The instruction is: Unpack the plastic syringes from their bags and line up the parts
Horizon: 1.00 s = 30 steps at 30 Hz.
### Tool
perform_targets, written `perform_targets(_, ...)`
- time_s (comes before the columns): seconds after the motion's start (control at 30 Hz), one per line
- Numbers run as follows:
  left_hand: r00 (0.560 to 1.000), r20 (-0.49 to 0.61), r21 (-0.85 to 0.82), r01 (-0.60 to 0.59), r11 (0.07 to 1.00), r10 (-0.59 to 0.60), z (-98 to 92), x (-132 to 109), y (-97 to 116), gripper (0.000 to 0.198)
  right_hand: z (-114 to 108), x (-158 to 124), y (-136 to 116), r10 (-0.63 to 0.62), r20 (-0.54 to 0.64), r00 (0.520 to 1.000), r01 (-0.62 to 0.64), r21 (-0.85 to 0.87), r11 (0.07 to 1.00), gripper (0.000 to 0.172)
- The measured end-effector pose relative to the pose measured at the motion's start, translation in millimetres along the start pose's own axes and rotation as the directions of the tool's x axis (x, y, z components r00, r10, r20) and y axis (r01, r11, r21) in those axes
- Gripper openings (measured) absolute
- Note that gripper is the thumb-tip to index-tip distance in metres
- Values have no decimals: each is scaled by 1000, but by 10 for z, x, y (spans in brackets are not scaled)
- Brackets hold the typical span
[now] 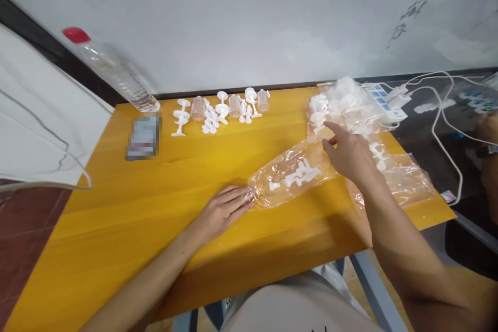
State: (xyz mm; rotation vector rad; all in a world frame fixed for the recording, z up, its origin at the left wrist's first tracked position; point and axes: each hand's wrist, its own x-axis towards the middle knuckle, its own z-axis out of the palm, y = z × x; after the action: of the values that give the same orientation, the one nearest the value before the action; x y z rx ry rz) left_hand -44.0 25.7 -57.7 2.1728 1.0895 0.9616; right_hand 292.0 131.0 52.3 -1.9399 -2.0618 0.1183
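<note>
A clear plastic bag [268,199] lies on the yellow table with several small white plastic pieces [301,172] inside. At its left end, the fingers of my left hand [227,208] are closed on the film. My right hand [350,155] hovers over the far end of this bag, index finger stretched out and thumb apart from it. Just beyond that fingertip are white plastic parts [319,108] in another clear bag. Nothing shows between the fingers of my right hand.
White stemmed parts [181,114] and clear cups [198,108] stand along the back edge. A red-capped bottle [116,75] and a blurred phone-like object [143,137] are at left. Bags [408,181], a power strip [383,101] and cables lie right. Another person's arm [489,166] shows there.
</note>
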Motion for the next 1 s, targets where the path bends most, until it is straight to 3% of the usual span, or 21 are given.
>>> perform_targets(0.13, 1000, 10, 81, 15, 997, -16, 60, -1, 4, 26, -22, -53, 42, -11, -41, 999, 9, -64, 998, 55)
perform_targets(0.5, 993, -61, 290, -81, 954, 103, 111, 30, -46, 57, -297, -193, 1, -71, -293, 953, 43, -99, 994, 51)
perform_targets(0.73, 1000, -18, 296, -3, 955, 9, 155, 105, 29, 64, -306, -143, 87, 69, -295, 953, -35, 119, 992, 49)
perform_targets(0.87, 995, 96, 287, -8, 958, -20, 175, 169, 184, 62, -245, -110, 341, 250, -299, 921, -138, 351, 926, 50)
perform_targets(1.0, 978, 205, 391, -50, 919, -34, 170, 143, 316, 81, -332, -321, 954, 397, -430, 811, -173, 472, 865, 51)
